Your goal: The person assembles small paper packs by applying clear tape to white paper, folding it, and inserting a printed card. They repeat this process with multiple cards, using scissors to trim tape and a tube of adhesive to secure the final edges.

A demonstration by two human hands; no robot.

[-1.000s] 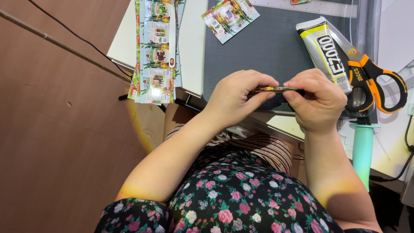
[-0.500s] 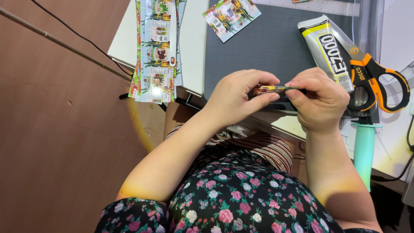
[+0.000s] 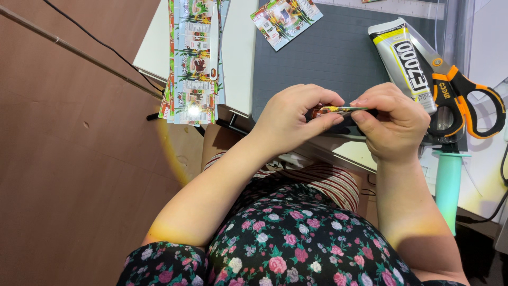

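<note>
Both hands meet over the near edge of the grey mat point(image 3: 328, 58): left hand point(image 3: 291, 119) and right hand point(image 3: 394, 122) each pinch an end of a small printed strip point(image 3: 338, 110) held level between them. Beyond the right hand on the mat lie a glue tube point(image 3: 405, 61) and orange scissors point(image 3: 465, 100). Left of the mat, printed sheets point(image 3: 193, 58) overhang the table point(image 3: 238, 63).

Left hand point(image 3: 290, 119) and right hand point(image 3: 394, 123) pinching a small printed paper piece point(image 3: 334, 111) above grey cutting mat point(image 3: 323, 58); glue tube point(image 3: 406, 62), orange scissors point(image 3: 465, 98) just right.
</note>
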